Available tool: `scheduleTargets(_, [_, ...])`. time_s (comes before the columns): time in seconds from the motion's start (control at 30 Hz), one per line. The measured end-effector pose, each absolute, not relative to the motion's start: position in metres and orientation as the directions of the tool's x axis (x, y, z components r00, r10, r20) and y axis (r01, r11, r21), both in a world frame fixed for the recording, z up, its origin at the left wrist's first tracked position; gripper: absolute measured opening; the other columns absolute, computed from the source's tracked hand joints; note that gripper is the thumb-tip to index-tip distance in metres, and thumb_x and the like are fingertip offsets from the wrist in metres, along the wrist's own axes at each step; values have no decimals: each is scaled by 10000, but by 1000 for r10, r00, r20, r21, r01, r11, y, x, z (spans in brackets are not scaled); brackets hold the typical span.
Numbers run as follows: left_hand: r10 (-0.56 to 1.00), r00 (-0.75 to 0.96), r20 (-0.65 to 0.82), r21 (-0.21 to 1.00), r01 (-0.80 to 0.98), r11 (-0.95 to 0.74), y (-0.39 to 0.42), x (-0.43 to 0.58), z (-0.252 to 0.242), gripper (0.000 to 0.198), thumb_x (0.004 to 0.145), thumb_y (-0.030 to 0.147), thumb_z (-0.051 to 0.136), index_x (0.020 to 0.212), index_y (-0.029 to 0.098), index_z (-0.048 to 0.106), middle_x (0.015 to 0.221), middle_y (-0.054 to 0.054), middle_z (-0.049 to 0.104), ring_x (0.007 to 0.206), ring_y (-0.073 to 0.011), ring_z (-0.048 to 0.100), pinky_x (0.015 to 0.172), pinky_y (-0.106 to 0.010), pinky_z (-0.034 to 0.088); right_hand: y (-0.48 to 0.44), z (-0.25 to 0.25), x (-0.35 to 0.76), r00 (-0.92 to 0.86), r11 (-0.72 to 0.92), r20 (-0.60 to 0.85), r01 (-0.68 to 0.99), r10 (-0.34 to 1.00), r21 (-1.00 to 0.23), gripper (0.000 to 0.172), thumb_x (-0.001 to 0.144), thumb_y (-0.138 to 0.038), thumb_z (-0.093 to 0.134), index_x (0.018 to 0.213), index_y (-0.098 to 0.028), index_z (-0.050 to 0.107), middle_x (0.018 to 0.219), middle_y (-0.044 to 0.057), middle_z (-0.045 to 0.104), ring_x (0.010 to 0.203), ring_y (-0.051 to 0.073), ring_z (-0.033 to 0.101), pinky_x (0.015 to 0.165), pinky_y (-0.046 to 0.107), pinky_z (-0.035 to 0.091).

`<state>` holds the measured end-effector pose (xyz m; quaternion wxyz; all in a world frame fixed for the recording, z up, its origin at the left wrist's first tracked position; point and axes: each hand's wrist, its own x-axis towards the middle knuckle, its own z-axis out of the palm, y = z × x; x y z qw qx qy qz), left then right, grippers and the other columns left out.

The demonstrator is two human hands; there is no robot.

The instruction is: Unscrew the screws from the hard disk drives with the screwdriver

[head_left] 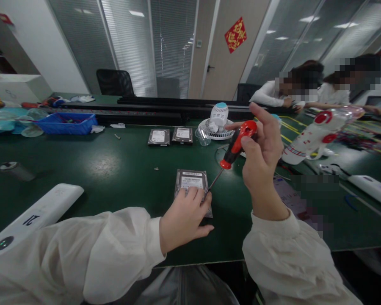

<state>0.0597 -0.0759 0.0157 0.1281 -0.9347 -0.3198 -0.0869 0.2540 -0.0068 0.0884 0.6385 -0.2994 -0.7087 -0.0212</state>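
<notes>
A silver hard drive (192, 180) lies flat on the dark green table (114, 169) in front of me. My left hand (184, 218) rests on its near half, fingers spread and pressing it down. My right hand (262, 159) is closed around the red and black handle of a screwdriver (236, 146). The thin shaft slants down to the left, and its tip meets the drive's right edge beside my left fingertips. Both arms wear white sleeves.
Two more hard drives (170, 136) lie farther back, beside a small white fan (217, 123). A loose screw (156, 168) sits mid-table. A blue bin (66, 123) stands back left, a white device (34, 214) near left. Two people sit at the back right by a white and red toy (317, 133).
</notes>
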Motion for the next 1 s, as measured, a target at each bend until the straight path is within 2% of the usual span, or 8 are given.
scheduleTargets(0.13, [580, 779, 237, -184, 622, -761, -76, 59, 16, 766, 951, 675, 498, 1460, 104, 532, 1215, -180, 621, 1061, -321, 557, 827, -438, 443, -7, 91, 252, -31, 826, 935, 480, 354, -297, 352, 947, -431, 612, 1273, -298, 621, 1137, 39, 682, 1038, 222, 687, 961, 456, 556])
scheduleTargets(0.27, [578, 780, 239, -188, 622, -760, -76, 59, 17, 771, 950, 674, 500, 1462, 99, 531, 1210, -183, 621, 1065, -321, 556, 830, -434, 439, -8, 93, 252, -11, 775, 952, 584, 306, -243, 411, 853, -439, 744, 1233, -297, 679, 1097, 47, 664, 1056, 242, 642, 994, 500, 547])
scheduleTargets(0.37, [577, 781, 241, -183, 620, -763, -76, 59, 17, 767, 951, 671, 502, 1464, 102, 528, 1220, -183, 620, 1069, -318, 554, 837, -430, 438, -8, 91, 254, -13, 771, 933, 567, 360, -290, 445, 916, -433, 663, 1345, -319, 630, 1158, 42, 692, 1066, 244, 660, 1025, 538, 538])
scheduleTargets(0.53, [580, 780, 235, -180, 622, -762, -76, 59, 16, 768, 953, 675, 497, 1463, 102, 529, 1228, -188, 623, 1071, -321, 555, 838, -431, 441, -9, 87, 254, -43, 821, 901, 433, 431, -372, 448, 992, -402, 530, 1434, -329, 548, 1269, 40, 699, 1198, 256, 664, 1122, 555, 489])
scheduleTargets(0.7, [577, 779, 245, -180, 621, -762, -77, 60, 16, 764, 949, 671, 510, 1457, 100, 535, 1227, -187, 622, 1073, -322, 559, 838, -433, 443, -7, 88, 252, -51, 849, 915, 397, 400, -349, 395, 981, -401, 548, 1369, -326, 542, 1225, 45, 671, 1134, 239, 680, 1012, 493, 549])
scheduleTargets(0.77, [578, 778, 246, -183, 623, -761, -77, 60, 15, 767, 948, 673, 510, 1459, 100, 533, 1232, -188, 621, 1077, -323, 559, 840, -433, 442, -5, 89, 251, -47, 842, 934, 450, 354, -297, 354, 949, -412, 605, 1287, -308, 581, 1170, 46, 654, 1085, 232, 670, 971, 478, 559])
scheduleTargets(0.9, [580, 778, 243, -182, 624, -760, -77, 59, 16, 772, 948, 678, 504, 1462, 103, 530, 1237, -188, 619, 1080, -324, 560, 843, -435, 444, -2, 90, 252, -10, 785, 960, 579, 279, -221, 399, 823, -407, 766, 1184, -292, 642, 1090, 47, 630, 1021, 234, 626, 907, 469, 572])
scheduleTargets(1.0, [580, 779, 236, -179, 622, -763, -76, 59, 17, 765, 950, 674, 503, 1459, 104, 534, 1231, -187, 622, 1073, -322, 560, 840, -435, 446, -3, 89, 253, -14, 806, 957, 542, 291, -237, 377, 872, -388, 709, 1234, -300, 648, 1098, 47, 652, 1026, 235, 644, 915, 476, 569])
